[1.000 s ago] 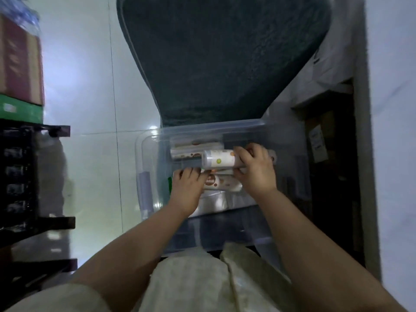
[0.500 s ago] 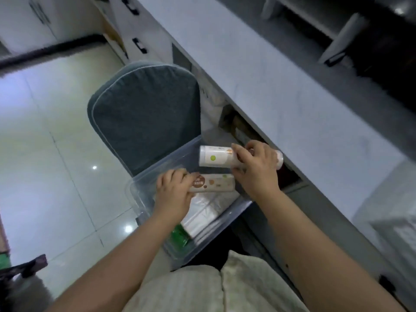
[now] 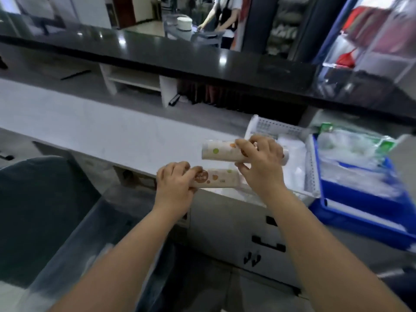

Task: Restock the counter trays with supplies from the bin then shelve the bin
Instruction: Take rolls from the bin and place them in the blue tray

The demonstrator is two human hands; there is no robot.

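Rolls of printed wrapped supplies sit at mid-frame: the left hand has its fingers curled tight around the left end of the lower roll, while right of it the right hand wraps the upper roll mid-length. Both look light, stiff and slightly slick, so full-wrap holds suit them. The white tray lies just right of them, beside the blue tray.

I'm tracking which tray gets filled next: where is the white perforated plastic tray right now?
In the head view, the white perforated plastic tray sits on the grey counter, right of centre, just behind the right hand and directly left of the blue plastic tray.
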